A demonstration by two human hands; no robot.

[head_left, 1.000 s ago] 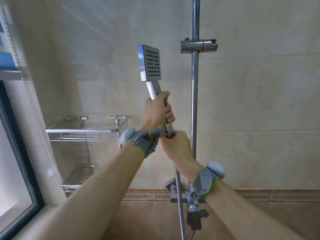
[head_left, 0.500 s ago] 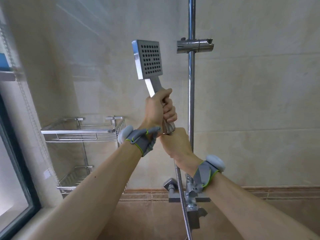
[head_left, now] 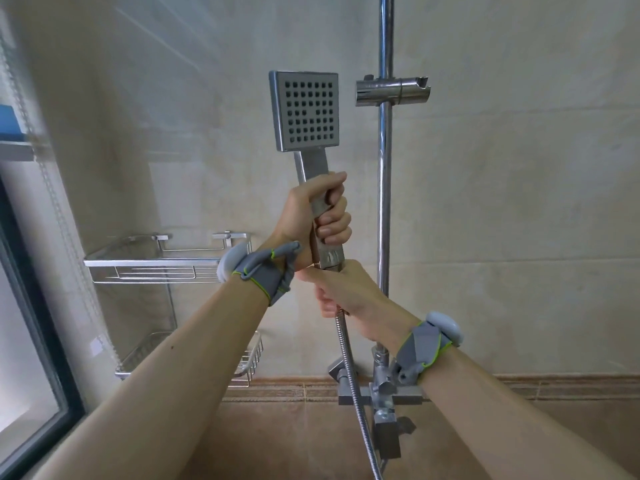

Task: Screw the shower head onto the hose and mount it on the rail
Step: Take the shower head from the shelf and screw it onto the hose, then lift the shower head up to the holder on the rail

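A square chrome shower head (head_left: 305, 110) stands upright, its nozzle face turned toward me. My left hand (head_left: 317, 216) is wrapped around its flat handle. Directly below, my right hand (head_left: 341, 289) grips the top end of the metal hose (head_left: 356, 400) where it meets the handle's base; the joint itself is hidden under my fingers. The hose hangs down past the bottom of the view. The chrome rail (head_left: 385, 202) runs vertically just right of my hands, and its slider holder (head_left: 393, 91) sits beside the head, with nothing in it.
A chrome mixer valve (head_left: 381, 393) is fixed to the tiled wall under the rail. A two-tier wire shelf (head_left: 156, 263) hangs on the wall at left. A dark-framed window (head_left: 31, 358) fills the left edge.
The shower head has turned so its nozzle face points more squarely at me. Both hands keep their grips, the left on the handle and the right at the hose end.
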